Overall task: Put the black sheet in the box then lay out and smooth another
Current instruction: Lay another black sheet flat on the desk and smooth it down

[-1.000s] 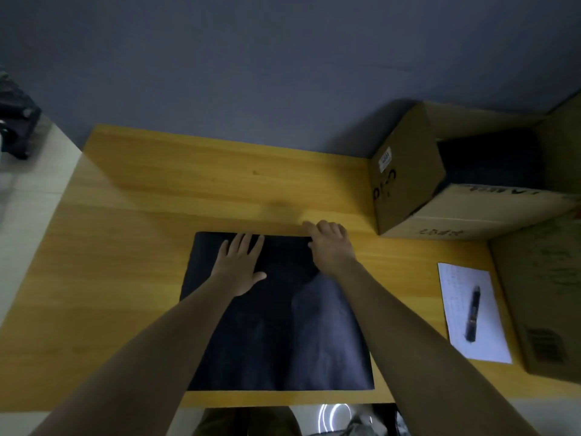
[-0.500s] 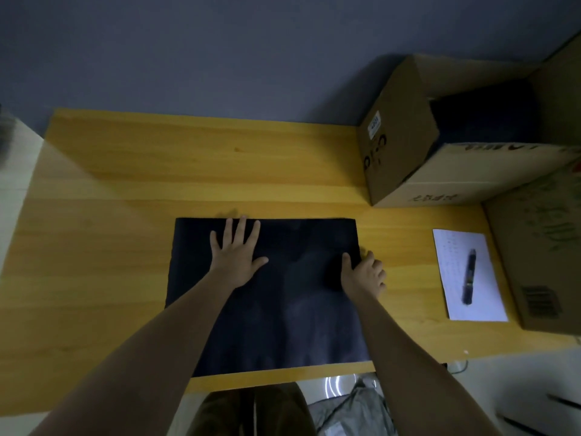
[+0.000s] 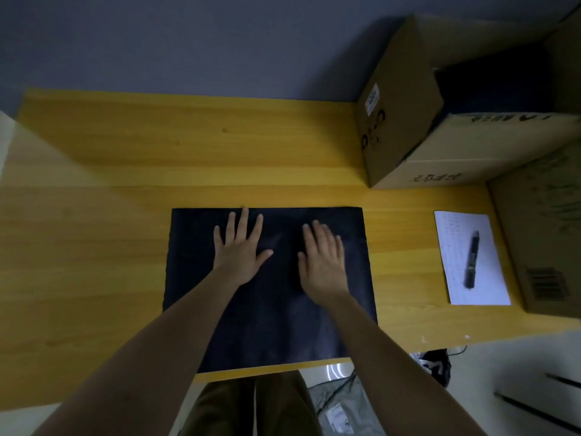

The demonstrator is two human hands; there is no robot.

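A black sheet (image 3: 276, 313) lies flat on the wooden table (image 3: 103, 221), its near edge close to the table's front edge. My left hand (image 3: 240, 248) rests palm down on the sheet's upper left part, fingers spread. My right hand (image 3: 322, 258) lies flat on the sheet beside it, a little to the right, fingers together. Neither hand holds anything. An open cardboard box (image 3: 405, 121) stands at the back right of the table, with dark sheets (image 3: 490, 86) visible inside it.
A white paper (image 3: 484, 284) with a black pen (image 3: 471, 259) on it lies right of the sheet. A second cardboard box (image 3: 540, 240) sits at the far right edge. A grey wall runs behind the table. Bags lie on the floor below the front edge.
My right hand has moved from the sheet's right edge back onto the sheet, flat beside the left hand. The left hand has stayed in place.
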